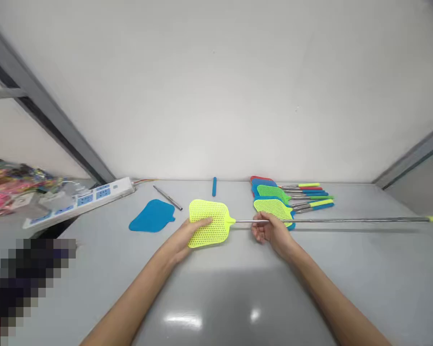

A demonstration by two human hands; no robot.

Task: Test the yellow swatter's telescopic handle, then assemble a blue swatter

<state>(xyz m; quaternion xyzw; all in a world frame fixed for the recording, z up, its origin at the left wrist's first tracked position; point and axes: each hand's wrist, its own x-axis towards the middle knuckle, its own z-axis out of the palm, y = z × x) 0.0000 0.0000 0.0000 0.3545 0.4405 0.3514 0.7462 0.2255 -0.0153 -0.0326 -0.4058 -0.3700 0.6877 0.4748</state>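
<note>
A yellow fly swatter (209, 235) with a perforated head and a long, drawn-out metal rod lies across the view, its yellow grip reaching the right edge. My left hand (185, 238) pinches the swatter's head at its left side, thumb on top. Around the rod, near the head's neck, curl the fingers of my right hand (270, 230). A blue swatter head (153, 216) rests on the table to the left, with a slim metal rod (168, 198) beside it. Behind, near the wall, is a short blue handle (214, 186).
Several swatters with short rods, in red, blue, green and yellow, form a pile (274, 192) behind my right hand. A white power strip (82, 202) lies at the left, near colourful plastic-wrapped items (7, 185). A white wall (216, 96) closes off the grey table (216, 288).
</note>
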